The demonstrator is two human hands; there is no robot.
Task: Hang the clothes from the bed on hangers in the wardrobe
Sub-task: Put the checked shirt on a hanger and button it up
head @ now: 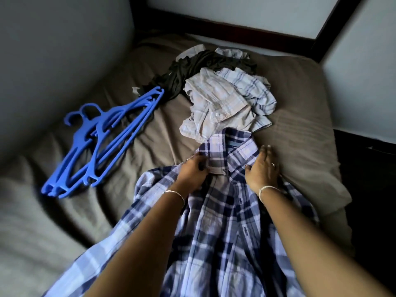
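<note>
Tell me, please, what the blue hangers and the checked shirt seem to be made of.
The blue hangers look like moulded plastic: rigid, smooth, uniform colour. The blue-and-white checked shirt looks like thin woven cloth, perhaps cotton: matt, softly creased.

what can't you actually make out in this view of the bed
Head view only:
- The wardrobe: outside the frame.
- plaid shirt: hem cut off by the bottom edge, front partly covered by both forearms.
- blue hangers: stacked and overlapping, count unclear.
- clothes pile: crumpled together, number of garments unclear.
</note>
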